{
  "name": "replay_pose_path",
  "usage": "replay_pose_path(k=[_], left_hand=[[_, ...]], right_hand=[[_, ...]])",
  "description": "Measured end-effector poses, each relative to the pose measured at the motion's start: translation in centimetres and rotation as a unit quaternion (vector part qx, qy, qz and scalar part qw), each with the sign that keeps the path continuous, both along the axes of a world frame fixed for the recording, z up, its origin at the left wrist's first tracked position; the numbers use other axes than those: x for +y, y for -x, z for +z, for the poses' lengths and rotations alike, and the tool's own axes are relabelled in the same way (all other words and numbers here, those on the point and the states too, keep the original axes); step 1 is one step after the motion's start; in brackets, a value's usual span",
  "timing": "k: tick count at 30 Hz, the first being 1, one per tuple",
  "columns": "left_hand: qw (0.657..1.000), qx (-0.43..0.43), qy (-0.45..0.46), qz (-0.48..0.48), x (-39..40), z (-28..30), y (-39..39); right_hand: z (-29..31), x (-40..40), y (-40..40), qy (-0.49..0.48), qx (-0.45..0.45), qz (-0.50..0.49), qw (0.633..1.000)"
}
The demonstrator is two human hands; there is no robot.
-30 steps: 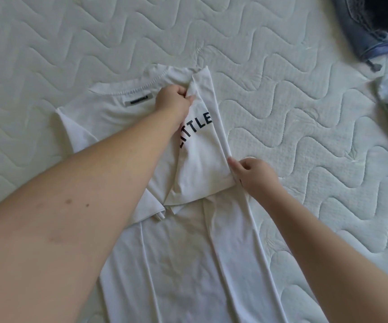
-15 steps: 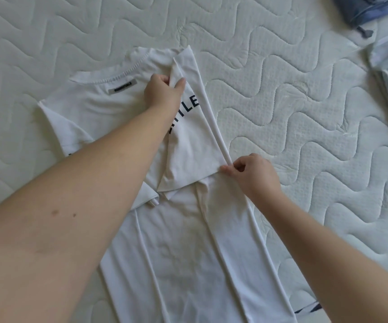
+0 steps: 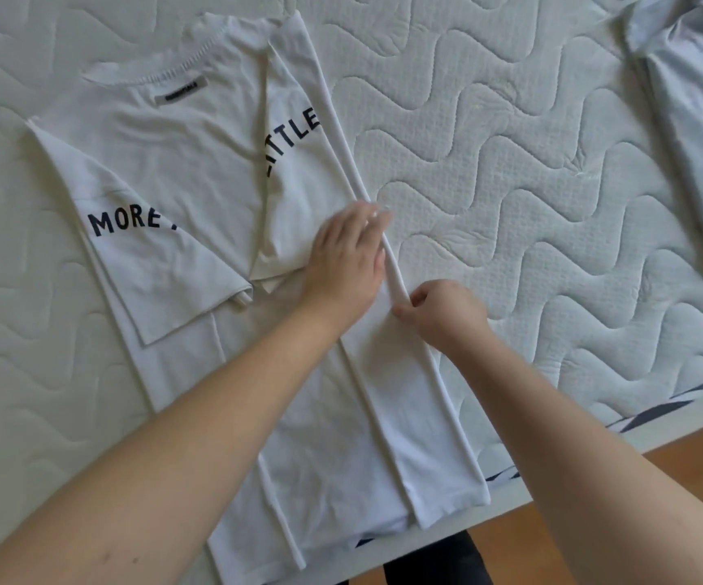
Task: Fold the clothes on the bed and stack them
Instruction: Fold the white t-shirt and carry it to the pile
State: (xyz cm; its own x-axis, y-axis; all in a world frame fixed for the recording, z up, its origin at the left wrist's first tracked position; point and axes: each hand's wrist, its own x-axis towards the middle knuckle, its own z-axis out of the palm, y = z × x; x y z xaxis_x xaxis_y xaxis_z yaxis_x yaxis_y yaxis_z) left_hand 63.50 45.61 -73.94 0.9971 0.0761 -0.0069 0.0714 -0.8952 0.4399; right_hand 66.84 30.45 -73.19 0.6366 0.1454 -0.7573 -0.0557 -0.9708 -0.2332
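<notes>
Nearest, the wooden floor (image 3: 594,479) is seen past the mattress (image 3: 510,162) edge. On the quilted mattress a white T-shirt (image 3: 164,162) is laid back-up, both sides and sleeves folded inward. The right hand (image 3: 447,314) is curled, its grip pinching the right fold edge; the left hand (image 3: 345,259) is pressed flat, fingers straight, beside it. Judged next: hem brought up to collar. Farther right, a pale garment (image 3: 687,120) is left unfolded

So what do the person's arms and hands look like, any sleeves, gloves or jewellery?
Both forearms are bare as far as the view shows: no sleeves. The left hand and right hand wear no gloves, and no watch, bracelet or ring shows. The left hand is motion-blurred, so small details on its fingers can't be told.
</notes>
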Motion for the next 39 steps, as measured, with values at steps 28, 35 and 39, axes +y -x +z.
replay_pose_path(k=[28, 35, 39], left_hand=[[0.952, 0.258, -0.154, -0.05, -14.3, -1.5, 26.1], [0.965, 0.257, -0.037, -0.025, -12.3, 0.7, 31.4], [0.965, 0.196, 0.054, 0.168, -9.1, 2.5, 36.3]], right_hand=[[0.0, -12.6, 15.9, 0.001, -0.001, 0.037, 0.999], [1.6, -14.9, 19.5, -0.109, -0.033, -0.167, 0.979], [3.2, -16.0, 20.9, -0.178, 0.006, -0.243, 0.954]])
